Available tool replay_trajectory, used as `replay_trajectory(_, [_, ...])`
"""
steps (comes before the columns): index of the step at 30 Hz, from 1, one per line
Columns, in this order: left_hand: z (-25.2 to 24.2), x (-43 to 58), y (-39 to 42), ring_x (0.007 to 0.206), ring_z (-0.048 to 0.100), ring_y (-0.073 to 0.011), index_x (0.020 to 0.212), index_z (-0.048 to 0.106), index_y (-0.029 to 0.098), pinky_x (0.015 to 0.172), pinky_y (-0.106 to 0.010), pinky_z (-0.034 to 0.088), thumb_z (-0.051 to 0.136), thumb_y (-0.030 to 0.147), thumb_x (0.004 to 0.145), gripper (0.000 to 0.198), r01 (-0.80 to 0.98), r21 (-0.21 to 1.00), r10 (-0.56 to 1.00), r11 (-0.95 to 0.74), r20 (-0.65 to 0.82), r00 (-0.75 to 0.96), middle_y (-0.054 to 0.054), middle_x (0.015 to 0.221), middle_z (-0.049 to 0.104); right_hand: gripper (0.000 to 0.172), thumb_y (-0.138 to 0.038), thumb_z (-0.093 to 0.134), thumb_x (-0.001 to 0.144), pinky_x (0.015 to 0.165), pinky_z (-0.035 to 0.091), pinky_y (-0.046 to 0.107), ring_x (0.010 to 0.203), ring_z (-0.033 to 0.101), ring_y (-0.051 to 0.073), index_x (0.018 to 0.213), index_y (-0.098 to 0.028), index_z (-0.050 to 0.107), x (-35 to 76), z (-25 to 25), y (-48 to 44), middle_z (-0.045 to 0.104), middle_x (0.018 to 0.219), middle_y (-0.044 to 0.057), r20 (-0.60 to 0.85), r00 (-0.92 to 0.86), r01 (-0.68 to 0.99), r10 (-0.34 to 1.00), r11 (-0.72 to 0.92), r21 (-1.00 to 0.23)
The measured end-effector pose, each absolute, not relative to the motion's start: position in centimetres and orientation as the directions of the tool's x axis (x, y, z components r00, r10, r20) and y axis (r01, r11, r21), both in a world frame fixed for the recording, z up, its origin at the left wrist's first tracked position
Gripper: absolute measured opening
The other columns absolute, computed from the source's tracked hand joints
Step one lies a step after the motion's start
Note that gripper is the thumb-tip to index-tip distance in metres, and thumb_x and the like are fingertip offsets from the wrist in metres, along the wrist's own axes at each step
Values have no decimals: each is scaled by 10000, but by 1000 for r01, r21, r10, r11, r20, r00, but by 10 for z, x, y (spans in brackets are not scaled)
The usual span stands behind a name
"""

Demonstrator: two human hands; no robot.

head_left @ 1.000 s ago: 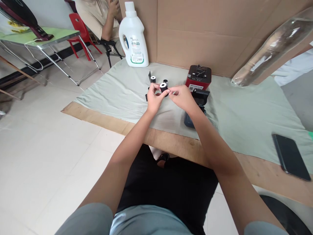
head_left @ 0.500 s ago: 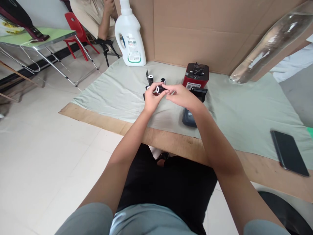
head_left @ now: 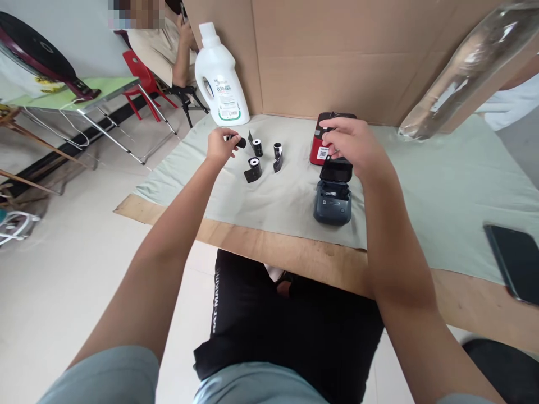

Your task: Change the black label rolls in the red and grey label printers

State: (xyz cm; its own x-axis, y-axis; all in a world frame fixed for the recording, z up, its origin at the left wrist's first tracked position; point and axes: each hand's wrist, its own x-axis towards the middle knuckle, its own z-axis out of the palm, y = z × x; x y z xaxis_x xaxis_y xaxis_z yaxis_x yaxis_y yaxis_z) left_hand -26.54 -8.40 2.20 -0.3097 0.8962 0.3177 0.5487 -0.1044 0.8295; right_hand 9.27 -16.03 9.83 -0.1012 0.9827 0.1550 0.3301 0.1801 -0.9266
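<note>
Pinched in my left hand is a small black roll, held over the left part of the cloth. Three more black rolls stand on the cloth to its right: one at the back, one nearer me and one further right, with loose strips beside them. My right hand hovers at the red and black box, fingers bent and apart, with nothing visible between them. Below it, the dark blue device sits with its black lid raised.
A white detergent bottle stands at the back left before a cardboard wall. A clear plastic-wrapped object leans at the back right. A phone lies at the right front edge. A person sits beyond the table.
My hands have moved apart. The left carried the black roll left; the right went right, up to the red box. The rolls and the open device are now uncovered.
</note>
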Motion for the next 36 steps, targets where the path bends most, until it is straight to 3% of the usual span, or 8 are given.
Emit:
replay_trajectory(5, [16,-275,-66,522,611,-195,754,755,155,651,-384,595,777,290,808,147,803,596,983,6,144,-113,-11,485,540,321,-195,704,823,788,603,397,728,609,186,1138,-235,752,102,98,-151,676,854,36,141,-48,289,989,149,-946])
replay_trajectory(9, [1,-271,-66,660,653,-214,791,806,172,755,-409,600,740,310,818,156,891,441,986,-112,159,45,-102,790,689,281,-199,724,826,759,594,443,727,626,221,1104,-227,755,110,91,-139,656,815,46,186,-113,218,976,207,-954])
replay_trajectory(15, [-3,-267,-78,1091,696,-306,1234,799,183,1057,-431,523,580,370,984,381,945,299,979,-136,189,81,-152,1206,680,294,-155,678,839,679,553,380,670,584,173,1117,-212,755,110,101,-145,659,861,40,158,-52,241,986,166,-956])
replay_trajectory(20, [9,-266,-115,1108,694,-313,1562,559,276,961,-436,527,462,459,1064,539,963,270,904,-3,413,-113,-167,1448,527,354,-182,661,871,680,512,352,659,556,145,1222,-182,708,107,107,-151,688,930,48,128,-51,241,990,137,-961])
replay_trajectory(22, [11,-266,-134,1107,688,-303,1494,624,258,915,-401,524,484,431,1055,493,966,258,891,-21,442,-99,-153,1376,594,349,-190,676,859,674,510,350,657,560,154,1207,-189,699,108,106,-151,679,897,42,130,-55,222,990,139,-965])
replay_trajectory(27, [5,-254,-159,1051,689,-262,1321,728,305,841,-324,509,659,345,944,386,950,250,969,-185,210,133,-62,1171,747,302,-210,719,800,637,507,349,654,565,173,1100,-226,692,105,104,-150,659,808,20,178,-114,183,977,197,-963])
replay_trajectory(30, [-3,-241,-152,1104,686,-271,1294,729,304,858,-332,510,691,315,913,383,931,301,959,-209,250,135,-69,1283,737,295,-207,718,789,639,517,358,672,585,188,1081,-233,693,94,102,-152,667,817,29,183,-138,209,973,209,-955])
replay_trajectory(36, [-27,-209,-137,1158,675,-293,1254,685,228,988,-391,522,761,287,860,406,862,454,941,-225,330,71,-90,1226,766,254,-259,681,836,690,527,346,717,606,177,1089,-236,698,67,78,-180,681,881,24,275,-218,321,936,335,-886])
